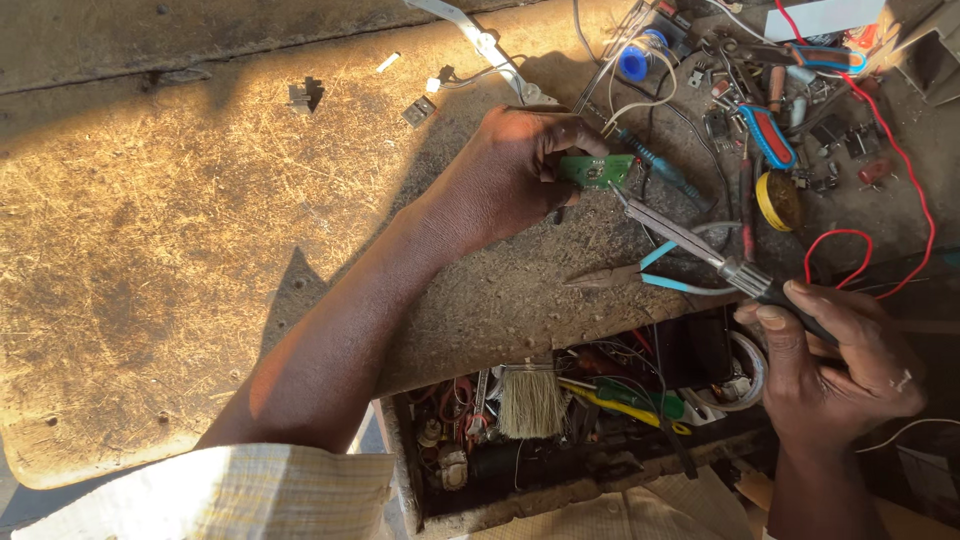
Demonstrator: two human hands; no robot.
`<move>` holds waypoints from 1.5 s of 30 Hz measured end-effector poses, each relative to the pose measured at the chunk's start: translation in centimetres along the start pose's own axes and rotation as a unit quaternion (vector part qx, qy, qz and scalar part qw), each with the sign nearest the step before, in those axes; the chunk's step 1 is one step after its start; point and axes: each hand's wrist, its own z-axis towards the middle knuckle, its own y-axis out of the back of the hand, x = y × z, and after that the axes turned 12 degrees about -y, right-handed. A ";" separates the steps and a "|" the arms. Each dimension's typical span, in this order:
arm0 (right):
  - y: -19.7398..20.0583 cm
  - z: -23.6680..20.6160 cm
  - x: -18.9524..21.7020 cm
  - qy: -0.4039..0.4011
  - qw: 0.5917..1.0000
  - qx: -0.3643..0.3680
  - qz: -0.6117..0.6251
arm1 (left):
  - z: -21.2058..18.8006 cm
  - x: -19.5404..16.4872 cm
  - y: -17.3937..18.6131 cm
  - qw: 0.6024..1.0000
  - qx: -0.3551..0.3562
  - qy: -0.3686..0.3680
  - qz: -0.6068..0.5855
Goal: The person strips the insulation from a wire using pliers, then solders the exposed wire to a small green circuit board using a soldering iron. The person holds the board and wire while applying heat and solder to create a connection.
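big worn wooden surface [180, 250] fills most of the view, half in hard sun, half in shade, scratched all over; its left and near edges run out of frame. below its near edge an open drawer [560, 420] sits crammed w/ stuff: a pale-bristled brush [530, 400], a green-handled screwdriver [635, 397], wires and bits too dark and tangled to sort out.

left arm reaches across from the lower left, light checked sleeve [240, 490] cut off at the bottom. left hand [510, 175] is up near the middle, fingers [565, 135] clenched round a small green circuit board [598, 170], held just off the surface; most of the board's left end is hidden behind the thumb and fingers, so can't read what's on it.

right hand [835, 365] at lower right, wrist cut by the frame, fingers wrapped on the dark grip of a soldering iron [700, 245], its long metal shaft angling up-left, tip touching or just beside the board's lower right edge, can't tell which.

under the shaft lie blue-handled pliers [640, 275] flat on the surface. top right is a clutter: red wire [900, 160] looping, a blue solder spool [634, 63], a round yellow tin [777, 200], a red-and-blue handled tool [768, 135]; small parts there too tiny and shaded to name.
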 end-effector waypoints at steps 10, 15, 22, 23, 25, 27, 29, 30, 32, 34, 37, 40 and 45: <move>-0.8 0.6 -0.2 0.042 0.998 0.003 -0.046 | 0.1 -0.1 -0.3 1.000 0.007 0.009 0.006; -1.2 0.5 -0.3 0.039 0.998 -0.005 -0.040 | 0.2 0.1 -0.3 1.000 0.008 0.003 0.013; -1.3 0.1 -0.9 0.041 0.998 -0.002 -0.046 | 0.0 0.2 -0.3 1.000 0.002 -0.010 0.022; -1.2 0.1 -1.0 0.045 0.998 -0.001 -0.047 | 0.0 0.2 -0.3 1.000 0.003 -0.006 0.023; -1.2 0.4 -1.1 0.056 0.997 0.004 -0.050 | 0.0 0.2 -0.3 1.000 0.008 0.011 0.010; -1.1 0.5 -1.1 0.064 0.997 0.009 -0.051 | 0.0 0.2 -0.3 1.000 0.009 0.009 0.012; -1.2 0.6 -0.9 0.057 0.997 0.009 -0.051 | 0.1 0.1 -0.2 0.999 0.006 -0.014 0.029; -1.3 0.5 -0.8 0.046 0.998 0.006 -0.051 | 0.1 0.2 -0.3 1.000 0.006 -0.009 0.029; -1.4 0.5 -0.3 0.020 0.999 0.004 -0.045 | 0.1 0.1 -0.4 1.000 0.007 0.002 0.027; -1.6 0.6 0.2 -0.008 0.999 0.002 -0.032 | 0.2 0.0 -0.4 1.000 0.009 0.005 0.025; -1.7 0.9 0.9 -0.012 1.000 0.009 -0.022 | 0.1 0.0 -0.4 1.000 0.002 -0.015 0.016; -1.9 1.2 1.5 -0.031 0.999 0.007 -0.011 | 0.0 0.1 -0.3 1.000 0.002 -0.014 0.005; -2.3 1.1 2.1 -0.088 0.996 0.000 0.019 | 0.0 0.4 -0.6 0.999 0.003 -0.015 0.030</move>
